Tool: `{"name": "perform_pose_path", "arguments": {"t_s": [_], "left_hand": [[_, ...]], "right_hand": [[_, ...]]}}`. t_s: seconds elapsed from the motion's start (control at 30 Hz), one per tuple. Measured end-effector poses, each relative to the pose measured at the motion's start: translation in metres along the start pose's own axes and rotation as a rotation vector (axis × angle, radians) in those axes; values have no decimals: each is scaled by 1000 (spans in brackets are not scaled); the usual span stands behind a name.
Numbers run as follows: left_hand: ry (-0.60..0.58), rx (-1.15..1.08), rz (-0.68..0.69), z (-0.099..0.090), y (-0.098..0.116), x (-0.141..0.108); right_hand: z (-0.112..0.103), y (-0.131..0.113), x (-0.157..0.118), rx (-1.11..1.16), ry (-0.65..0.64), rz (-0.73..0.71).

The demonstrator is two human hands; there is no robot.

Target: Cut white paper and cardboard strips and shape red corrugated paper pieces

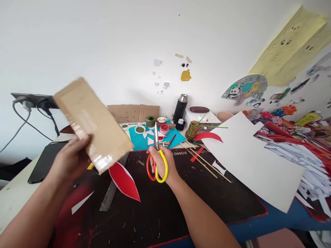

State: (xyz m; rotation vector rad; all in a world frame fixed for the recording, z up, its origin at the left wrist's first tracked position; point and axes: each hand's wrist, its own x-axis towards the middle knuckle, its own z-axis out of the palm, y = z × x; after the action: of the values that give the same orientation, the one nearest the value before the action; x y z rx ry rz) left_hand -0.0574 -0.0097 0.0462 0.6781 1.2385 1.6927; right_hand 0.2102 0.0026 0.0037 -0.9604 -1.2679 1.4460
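My left hand grips a flat piece of brown cardboard by its lower left edge, with shiny clear tape along its end and side. The cardboard is lifted and tilted above the dark desk mat. In my right hand is a pair of scissors with one orange and one yellow handle loop, blades together and pointing up. Beneath the cardboard's lower corner lies a red leaf-shaped paper piece, beside a grey ruler that the cardboard and my hand partly cover.
A large white paper sheet lies at the right, near a pile of white paper strips. Paint jars, a black thermos and a murky jar stand at the back. Thin sticks cross the mat.
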Motion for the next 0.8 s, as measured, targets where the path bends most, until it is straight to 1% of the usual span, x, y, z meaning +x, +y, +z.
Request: {"name": "perform_pose_path", "arguments": {"t_s": [0.03, 0.13, 0.23, 0.33, 0.43, 0.6, 0.67, 0.8], "left_hand": [[-45, 55, -46, 0, -4, -3], [-235, 239, -175, 3, -12, -15], [-411, 463, -212, 7, -15, -23], [-556, 574, -229, 10, -14, -26], [-611, 598, -246, 7, -14, -26], [-658, 554, -284, 1, -14, -26], [-679, 509, -298, 2, -12, -27], [-694, 470, -292, 8, -7, -30]], "right_hand": [[-1, 0, 0, 1, -1, 3], [-3, -1, 2, 24, 9, 3], [-6, -3, 3, 58, -1, 7], [-7, -4, 4, 52, -45, 10], [-6, -3, 4, 28, -53, 11], [-6, 1, 6, 34, 21, -5], [-6, 2, 7, 31, 27, -2], [-5, 2, 7, 7, -8, 35]]}}
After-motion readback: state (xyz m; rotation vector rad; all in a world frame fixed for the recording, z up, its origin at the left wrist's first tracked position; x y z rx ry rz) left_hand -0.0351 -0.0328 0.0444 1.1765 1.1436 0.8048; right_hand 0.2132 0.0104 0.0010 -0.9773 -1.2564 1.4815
